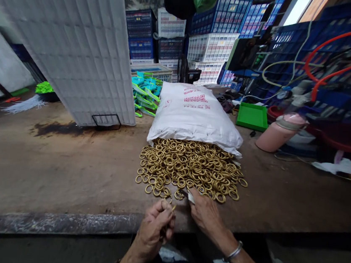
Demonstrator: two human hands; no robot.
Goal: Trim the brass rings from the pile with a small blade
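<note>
Dark tool crosswise, tip leftward

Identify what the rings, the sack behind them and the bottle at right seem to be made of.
Rings: gold-coloured with a dull sheen, perhaps brass or coated plastic. Sack: probably woven plastic, given its white, softly creased skin and red print. Bottle: smooth pink body, painted metal or plastic; I can't tell which.
</note>
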